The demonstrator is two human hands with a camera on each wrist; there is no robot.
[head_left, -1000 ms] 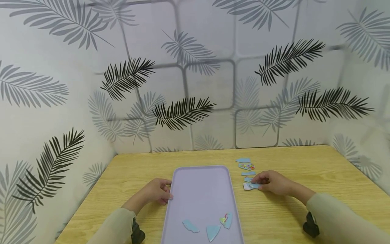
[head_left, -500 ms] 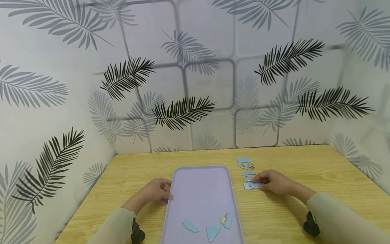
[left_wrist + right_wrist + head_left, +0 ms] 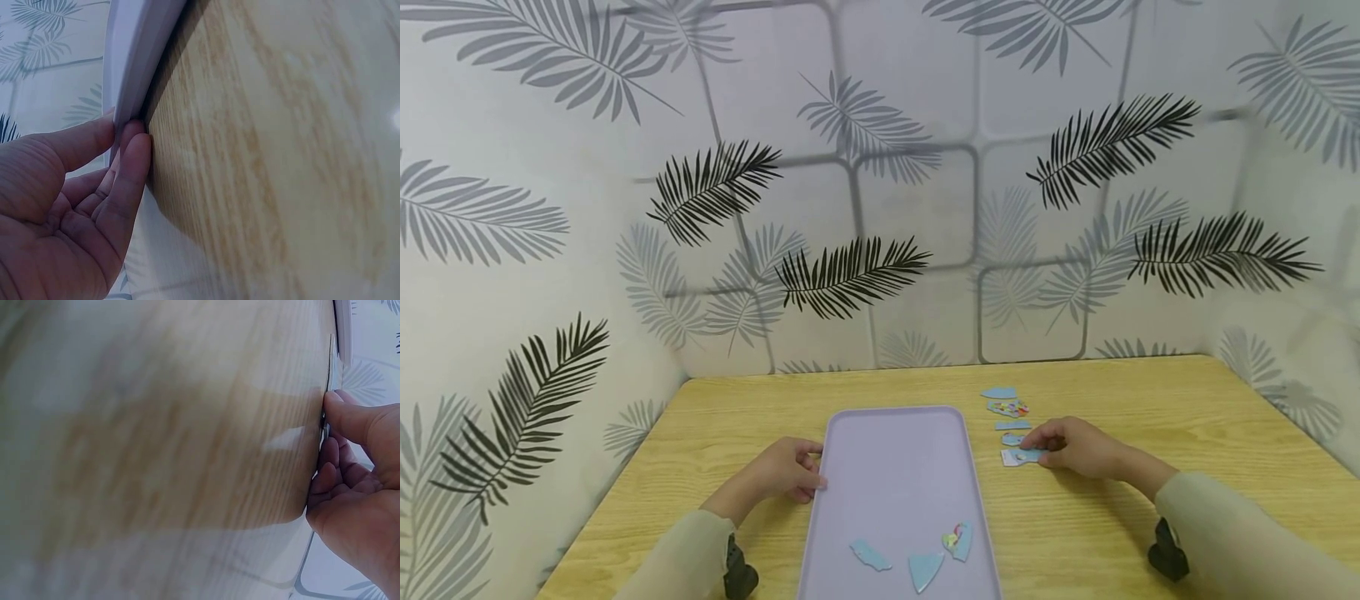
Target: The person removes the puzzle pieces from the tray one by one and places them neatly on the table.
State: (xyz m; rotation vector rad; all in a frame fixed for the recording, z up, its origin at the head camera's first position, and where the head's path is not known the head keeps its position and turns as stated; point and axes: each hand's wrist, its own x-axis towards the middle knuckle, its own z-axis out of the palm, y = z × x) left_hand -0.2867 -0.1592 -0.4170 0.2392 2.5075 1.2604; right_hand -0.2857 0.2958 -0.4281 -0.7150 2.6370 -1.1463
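Note:
My left hand pinches the left rim of a lilac tray, thumb over the rim and fingers at its underside, as the left wrist view shows. To the right of the tray, my right hand holds the right end of a flat light-blue and white puzzle piece between thumb and fingers, close over the table; in the right wrist view the piece appears edge-on. Just behind it lies a small blue puzzle piece, partly covered by the fingertips.
Beyond that are a narrow blue strip, a multicoloured piece and a pointed blue piece, in a column. Inside the tray's near end lie a blue piece, a triangular piece and a rainbow-printed piece. Patterned walls enclose the wooden table.
The puzzle piece under my right hand has shifted very slightly to the right. Both hands stay otherwise in place, the left still at the tray's rim.

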